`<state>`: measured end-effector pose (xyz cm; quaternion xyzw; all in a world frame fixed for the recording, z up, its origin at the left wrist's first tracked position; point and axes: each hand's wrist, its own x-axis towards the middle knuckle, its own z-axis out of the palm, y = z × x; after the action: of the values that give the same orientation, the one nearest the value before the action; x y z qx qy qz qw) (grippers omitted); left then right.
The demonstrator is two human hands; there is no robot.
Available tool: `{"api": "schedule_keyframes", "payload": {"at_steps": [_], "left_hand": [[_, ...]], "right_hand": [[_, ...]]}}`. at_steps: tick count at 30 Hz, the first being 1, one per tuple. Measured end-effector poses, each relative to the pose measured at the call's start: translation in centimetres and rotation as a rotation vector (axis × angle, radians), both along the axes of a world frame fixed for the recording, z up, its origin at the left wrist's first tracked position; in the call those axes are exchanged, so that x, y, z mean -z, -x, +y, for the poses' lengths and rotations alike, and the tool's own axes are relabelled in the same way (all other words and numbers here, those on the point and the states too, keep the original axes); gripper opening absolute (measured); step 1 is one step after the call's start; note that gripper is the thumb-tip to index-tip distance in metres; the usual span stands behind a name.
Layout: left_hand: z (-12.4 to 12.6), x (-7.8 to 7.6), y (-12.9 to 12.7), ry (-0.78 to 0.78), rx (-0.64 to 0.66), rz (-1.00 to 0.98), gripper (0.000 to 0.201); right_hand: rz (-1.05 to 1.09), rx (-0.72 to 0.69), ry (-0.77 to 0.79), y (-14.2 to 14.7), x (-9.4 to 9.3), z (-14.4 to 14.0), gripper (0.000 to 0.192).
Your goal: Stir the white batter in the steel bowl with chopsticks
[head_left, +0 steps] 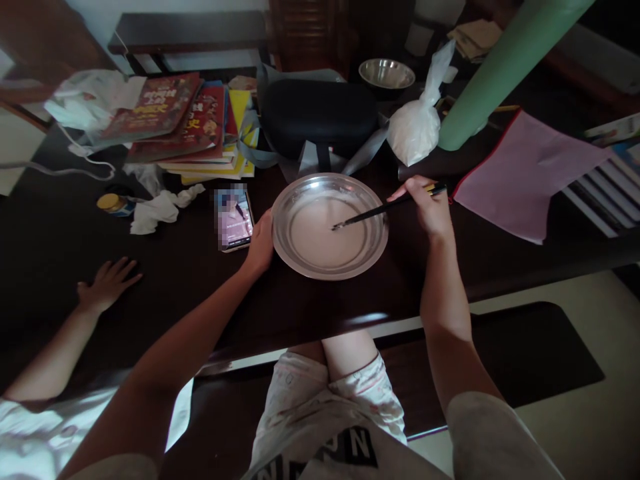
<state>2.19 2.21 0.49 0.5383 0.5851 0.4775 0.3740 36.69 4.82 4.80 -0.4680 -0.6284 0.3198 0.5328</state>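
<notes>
A wide metal bowl [330, 272] stands on the dark table before me, with a pale, milky liquid [320, 237] in its bottom. My left hand [261, 243] grips the bowl's left side; its fingertips are partly hidden against the wall. In my right hand [425, 203] is a pair of dark chopsticks [367, 215], held slantwise over the bowl's right rim. Their tips meet the liquid near the middle and have some white matter on them. Just left of my left hand lies a phone [235, 217] with its screen lit.
Another person's hand [110, 283] rests spread on the table at left. Crumpled tissues [157, 210], a small jar [115, 203] and stacked books [170, 127] lie beyond. Behind the bowl are a black case [320, 113], a knotted bag of white powder [414, 130] and a green column [500, 80].
</notes>
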Motion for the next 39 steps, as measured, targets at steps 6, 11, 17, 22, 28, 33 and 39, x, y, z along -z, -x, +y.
{"api": "schedule_keyframes", "payload": {"at_steps": [6,11,17,22,28,33,39], "left_hand": [[0.0,0.2,0.2,-0.005,0.014,-0.015,0.042],[-0.1,0.3,0.3,-0.013,-0.006,0.029,0.04],[0.0,0.3,0.2,0.023,-0.028,-0.009,0.04],[0.0,0.3,0.2,0.006,-0.009,0.002,0.038],[0.1,0.4,0.2,0.009,-0.016,-0.013,0.039],[0.0,0.3,0.1,0.012,-0.023,-0.018,0.039],[0.2,0.6,0.5,0.015,-0.004,-0.04,0.042]], "right_hand": [[-0.041,-0.184,0.053,0.5,0.1,0.0,0.051],[0.025,-0.004,-0.002,0.4,-0.1,0.0,0.052],[-0.049,-0.163,0.059,0.8,-0.1,0.0,0.054],[0.022,-0.002,0.018,0.3,-0.1,0.1,0.055],[-0.051,-0.164,0.06,1.0,-0.3,-0.1,0.055],[-0.012,-0.012,0.012,0.6,-0.3,0.0,0.054],[-0.05,-0.174,0.054,0.9,-0.2,-0.1,0.052]]}}
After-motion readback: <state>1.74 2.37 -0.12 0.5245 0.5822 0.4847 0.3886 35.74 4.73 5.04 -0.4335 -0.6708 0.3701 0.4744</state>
